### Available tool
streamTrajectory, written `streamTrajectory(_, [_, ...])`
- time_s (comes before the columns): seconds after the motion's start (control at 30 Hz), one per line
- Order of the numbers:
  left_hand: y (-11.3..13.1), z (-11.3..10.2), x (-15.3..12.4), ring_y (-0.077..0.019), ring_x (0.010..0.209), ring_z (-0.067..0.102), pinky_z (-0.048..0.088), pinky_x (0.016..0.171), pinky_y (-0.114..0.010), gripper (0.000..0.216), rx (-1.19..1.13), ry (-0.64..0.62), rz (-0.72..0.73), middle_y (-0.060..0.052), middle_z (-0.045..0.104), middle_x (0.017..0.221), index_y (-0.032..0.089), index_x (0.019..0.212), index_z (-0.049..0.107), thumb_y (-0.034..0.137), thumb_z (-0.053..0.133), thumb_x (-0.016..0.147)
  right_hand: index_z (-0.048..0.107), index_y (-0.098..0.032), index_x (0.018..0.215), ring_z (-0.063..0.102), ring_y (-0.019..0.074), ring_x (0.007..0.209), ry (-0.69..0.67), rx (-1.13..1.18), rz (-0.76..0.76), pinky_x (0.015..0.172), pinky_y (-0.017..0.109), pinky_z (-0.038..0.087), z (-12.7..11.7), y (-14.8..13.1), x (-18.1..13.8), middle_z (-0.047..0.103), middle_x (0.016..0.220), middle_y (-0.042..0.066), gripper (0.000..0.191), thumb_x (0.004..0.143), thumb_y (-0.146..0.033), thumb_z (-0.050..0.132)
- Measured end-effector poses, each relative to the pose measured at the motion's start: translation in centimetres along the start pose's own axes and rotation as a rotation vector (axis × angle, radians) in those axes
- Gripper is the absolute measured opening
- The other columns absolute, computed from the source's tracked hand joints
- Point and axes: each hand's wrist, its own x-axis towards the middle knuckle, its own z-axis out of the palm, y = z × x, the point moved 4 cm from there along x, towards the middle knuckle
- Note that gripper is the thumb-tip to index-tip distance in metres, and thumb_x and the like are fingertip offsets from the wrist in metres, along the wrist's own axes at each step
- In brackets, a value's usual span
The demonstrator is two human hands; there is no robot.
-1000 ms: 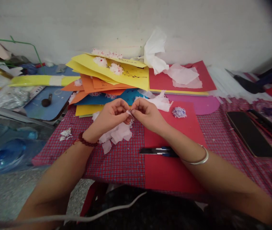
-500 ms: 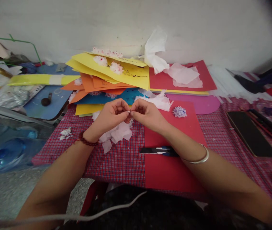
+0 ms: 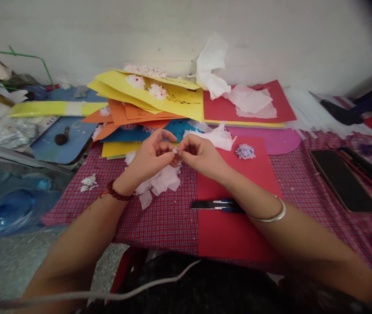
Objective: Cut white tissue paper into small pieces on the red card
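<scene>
My left hand [image 3: 151, 158] and my right hand [image 3: 199, 153] meet above the checked cloth, fingertips pinched together on a tiny bit of white tissue [image 3: 175, 150]. Loose white tissue pieces [image 3: 161, 181] lie just under my left hand. A red paper sheet [image 3: 235, 231] lies flat under my right forearm, with blue-handled scissors [image 3: 217, 205] resting on it. A small white-and-blue tissue flower [image 3: 245, 151] sits on the red sheet to the right of my right hand.
A pile of yellow, orange and blue paper sheets [image 3: 146, 104] with tissue flowers lies behind the hands. More tissue [image 3: 249, 100] rests on another red sheet. A dark phone [image 3: 345, 179] and pencils lie at the right. Plastic bottles [image 3: 15, 209] stand at the left.
The left index finger has lifted and spread slightly; both hands stay pinched on the tissue bit in nearly the same place.
</scene>
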Motion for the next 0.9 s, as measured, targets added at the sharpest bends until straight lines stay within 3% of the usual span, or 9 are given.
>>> streamTrajectory(0.57, [-0.53, -0.21, 0.20, -0.0097, 0.052, 0.062, 0.051, 0.054, -0.022, 0.026, 0.136, 0.053, 0.045, 0.007, 0.062, 0.061, 0.022, 0.096, 0.048, 0.012, 0.060, 0.074, 0.055, -0.020, 0.082, 0.055, 0.0124, 0.067, 0.020, -0.105, -0.033, 0.059, 0.028, 0.043, 0.22, -0.09, -0.20, 0.062, 0.076, 0.000, 0.010, 0.080, -0.027, 0.063])
streamTrajectory(0.8, [-0.14, 0.23, -0.22, -0.0117, 0.056, 0.062, 0.047, 0.055, -0.023, 0.026, 0.298, 0.096, 0.084, 0.006, 0.063, 0.061, 0.021, 0.098, 0.052, 0.012, 0.060, 0.075, 0.053, -0.020, 0.075, 0.050, 0.0115, 0.063, 0.056, -0.181, -0.063, 0.057, 0.028, 0.038, -0.04, -0.46, -0.22, 0.058, 0.070, -0.002, 0.011, 0.082, -0.025, 0.059])
streamTrajectory(0.9, [-0.01, -0.24, -0.20, -0.0118, 0.054, 0.061, 0.046, 0.053, -0.024, 0.027, 0.322, 0.105, 0.095, 0.006, 0.062, 0.061, 0.021, 0.099, 0.055, 0.012, 0.060, 0.074, 0.051, -0.021, 0.073, 0.048, 0.0115, 0.061, 0.056, -0.130, -0.004, 0.057, 0.028, 0.038, -0.26, -0.33, 0.02, 0.055, 0.066, -0.002, 0.013, 0.083, -0.025, 0.057])
